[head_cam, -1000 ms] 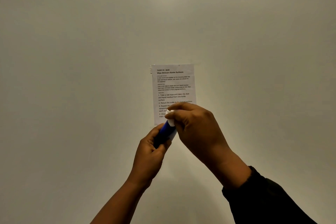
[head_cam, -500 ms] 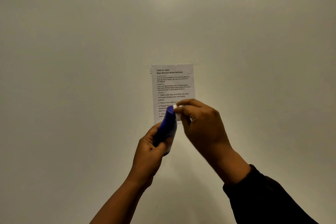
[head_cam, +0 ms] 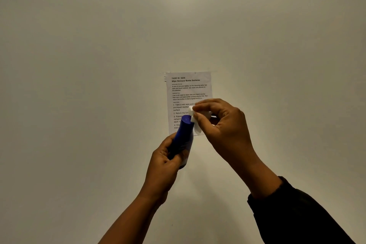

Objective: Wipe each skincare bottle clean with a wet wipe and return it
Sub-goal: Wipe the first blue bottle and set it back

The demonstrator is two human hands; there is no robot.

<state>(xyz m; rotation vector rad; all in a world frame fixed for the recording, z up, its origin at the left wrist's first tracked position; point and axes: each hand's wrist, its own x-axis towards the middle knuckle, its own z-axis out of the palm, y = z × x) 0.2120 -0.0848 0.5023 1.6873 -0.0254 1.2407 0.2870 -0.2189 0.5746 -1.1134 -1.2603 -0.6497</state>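
- While the left hand has its fingers and thumb curled tight round the lower half of a blue skincare bottle, the bottle is held up in the air in front of a pale surface.
- It is opaque, so I cannot tell what is in it.
- Its long axis runs from the left palm upward and a little to the right, with the flat upper end aimed at a printed task sheet stuck on the surface behind.
- I cannot tell whether that end is cap or base.
- The right hand, coming out of a black sleeve, pinches a white wet wipe between thumb and forefinger.
- The wipe touches the right side of the bottle's upper end and hangs down just beside it.
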